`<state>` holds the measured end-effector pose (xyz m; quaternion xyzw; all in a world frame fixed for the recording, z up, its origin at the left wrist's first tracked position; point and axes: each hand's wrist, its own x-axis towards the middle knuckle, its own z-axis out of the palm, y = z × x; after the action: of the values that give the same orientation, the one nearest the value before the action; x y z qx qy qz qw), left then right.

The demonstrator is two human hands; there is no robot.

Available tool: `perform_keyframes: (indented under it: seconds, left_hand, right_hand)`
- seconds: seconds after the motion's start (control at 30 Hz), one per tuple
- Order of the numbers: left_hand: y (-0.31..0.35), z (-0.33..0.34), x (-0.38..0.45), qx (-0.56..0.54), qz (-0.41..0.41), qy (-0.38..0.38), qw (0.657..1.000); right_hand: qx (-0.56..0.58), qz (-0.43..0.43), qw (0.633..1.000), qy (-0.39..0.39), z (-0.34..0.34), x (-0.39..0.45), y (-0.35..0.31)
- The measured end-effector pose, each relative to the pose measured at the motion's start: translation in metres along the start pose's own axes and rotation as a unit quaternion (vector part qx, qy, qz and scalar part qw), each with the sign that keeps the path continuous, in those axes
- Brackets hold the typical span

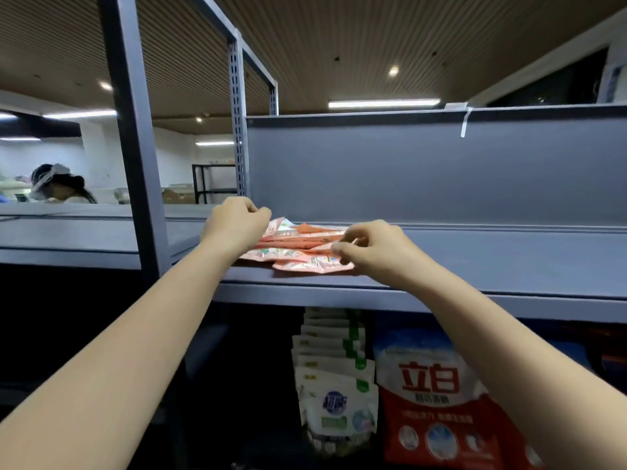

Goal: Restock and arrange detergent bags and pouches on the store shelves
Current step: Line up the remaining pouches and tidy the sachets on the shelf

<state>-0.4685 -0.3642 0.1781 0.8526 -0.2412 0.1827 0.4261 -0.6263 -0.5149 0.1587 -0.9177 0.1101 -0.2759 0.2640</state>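
Several flat pink and orange pouches [298, 247] lie overlapping in a loose pile on the grey upper shelf [475, 262]. My left hand [234, 223] is at the pile's left end, its curled fingers pinching the far pouch's edge. At the right end, my right hand [373, 249] pinches a pouch edge between thumb and fingers. Both forearms reach up from below. On the shelf beneath stand a row of white and green pouches [336, 378] and a big red, white and blue detergent bag [437, 398].
A grey back panel [441, 171] closes the shelf behind the pile. Dark upright posts [135, 137] stand to the left. Another person [57, 186] is at the far left beyond the shelving. A black rack [213, 183] stands in the distance.
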Motion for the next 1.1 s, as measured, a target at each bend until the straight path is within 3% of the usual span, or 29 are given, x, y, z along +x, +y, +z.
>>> perform_keyframes:
  seconds: [0.33,0.6,0.77,0.9,1.1]
  left_hand:
    - [-0.024,0.031,0.123,0.005,-0.054,-0.078,0.995]
    - [-0.042,0.075,0.195,0.104,-0.060,-0.175,0.977]
    - [-0.065,0.095,0.214,0.211,-0.056,-0.245,0.945]
    - [-0.074,0.094,0.215,0.127,-0.105,-0.364,0.916]
    - [-0.078,0.087,0.225,0.133,-0.140,-0.368,0.909]
  right_hand:
    - [-0.004,0.053,0.997,0.048,0.001,0.115,0.003]
    - [-0.060,0.095,0.994,-0.004,0.020,0.189,0.016]
    - [-0.085,0.119,0.988,-0.044,0.040,0.222,0.022]
    - [-0.112,0.126,0.983,-0.074,0.052,0.235,0.030]
    - [-0.150,0.142,0.972,-0.113,0.070,0.248,0.034]
